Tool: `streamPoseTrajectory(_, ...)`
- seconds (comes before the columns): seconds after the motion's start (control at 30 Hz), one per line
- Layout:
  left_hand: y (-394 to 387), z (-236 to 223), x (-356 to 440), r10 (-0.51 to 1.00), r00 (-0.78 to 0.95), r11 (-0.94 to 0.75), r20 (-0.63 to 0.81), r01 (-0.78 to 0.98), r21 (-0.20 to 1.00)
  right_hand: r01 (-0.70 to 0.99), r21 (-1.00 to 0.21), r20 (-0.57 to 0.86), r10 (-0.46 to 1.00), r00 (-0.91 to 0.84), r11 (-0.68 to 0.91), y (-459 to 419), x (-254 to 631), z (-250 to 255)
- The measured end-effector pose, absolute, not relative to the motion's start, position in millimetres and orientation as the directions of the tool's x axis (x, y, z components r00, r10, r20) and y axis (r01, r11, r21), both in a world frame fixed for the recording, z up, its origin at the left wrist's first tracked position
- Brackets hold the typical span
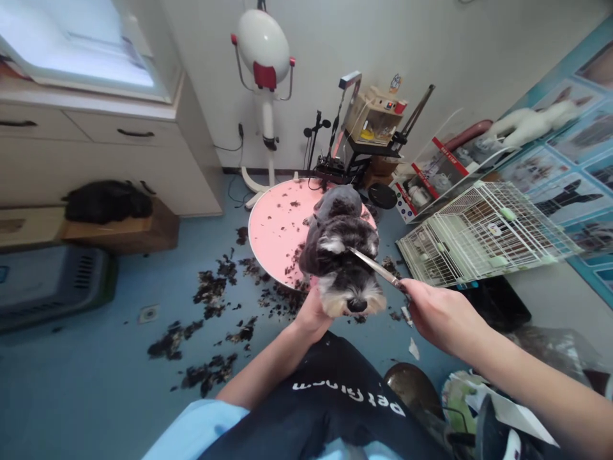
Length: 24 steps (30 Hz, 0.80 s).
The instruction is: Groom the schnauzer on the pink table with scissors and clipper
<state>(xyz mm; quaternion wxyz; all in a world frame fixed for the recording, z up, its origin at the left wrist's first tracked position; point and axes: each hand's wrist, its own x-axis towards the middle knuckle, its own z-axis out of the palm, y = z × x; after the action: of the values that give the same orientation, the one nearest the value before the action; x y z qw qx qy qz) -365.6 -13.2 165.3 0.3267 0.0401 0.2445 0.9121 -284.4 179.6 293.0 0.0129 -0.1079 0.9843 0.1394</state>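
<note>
A grey and black dog (338, 268) with pale brows and a pale beard stands on a round pink table (271, 223), its face towards me. My left hand (313, 313) holds the dog at the side of its chin; its fingertips are hidden beneath the beard. In my right hand (433, 313) is a pair of scissors (378, 265). Their blades look closed, and the tip lies at the dog's brow, between the pale tufts. Dark hair clippings (294, 255) are scattered over the tabletop.
Clumps of cut hair (211, 291) lie on the blue floor. A white stand dryer (263, 48) rises behind the table, near a grooming arm (350, 80). On the right are a wire cage (488, 233) and a shelf; on the left, a cabinet (134, 153) and a pet carrier (52, 284).
</note>
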Motion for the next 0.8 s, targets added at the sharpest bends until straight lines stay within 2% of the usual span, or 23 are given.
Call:
streamPoseTrajectory(0.13,-11.7,167.8,-364.6,0.605,-0.794,-0.680,-0.063,-0.556,0.477,-0.271,0.329,-0.042,-0.273,-0.961,0.905,179.3,-287.1,302.0)
streamPoseTrajectory(0.33,-9.9,169.2,-364.1,0.617,-0.778,-0.661,-0.117,-0.593,0.460,-0.282,0.408,-0.081,-0.273,-0.958,0.868,171.5,-291.9,315.7)
streamPoseTrajectory(0.53,-6.4,169.5,-365.9,0.629,-0.764,-0.686,-0.145,-0.633,0.358,-0.288,0.498,-0.089,-0.281,-0.955,0.818,161.9,-295.6,324.9)
streamPoseTrajectory(0.8,-7.5,175.3,-365.1,0.605,-0.766,-0.656,-0.215,-0.633,0.411,-0.289,0.601,-0.086,-0.299,-0.950,0.745,153.9,-300.9,337.3)
